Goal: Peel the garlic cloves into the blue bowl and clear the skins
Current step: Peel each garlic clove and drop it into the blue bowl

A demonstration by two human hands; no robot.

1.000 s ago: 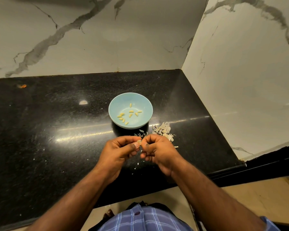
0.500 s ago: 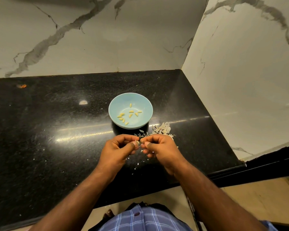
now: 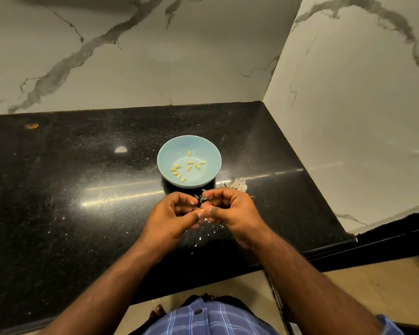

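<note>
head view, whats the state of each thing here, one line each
blue bowl: upright on the counter, holding nine or so peeled cloves
peeled cloves: loose and scattered in the bowl
garlic clove: pinched between both hands, mostly hidden
left hand: fingers curled, pinching the clove
right hand: fingers curled, pinching the clove
garlic skins: heaped on the counter right of the bowl
black counter: glossy, flecked with skin bits

Loads of bare black tabletop (image 3: 58,189) to the left, so a hand can roam there no problem. Straight ahead the blue bowl (image 3: 166,151) sits in the way, with the skin pile (image 3: 238,184) just right of it, and marble walls (image 3: 348,117) box in the back and right.
</note>
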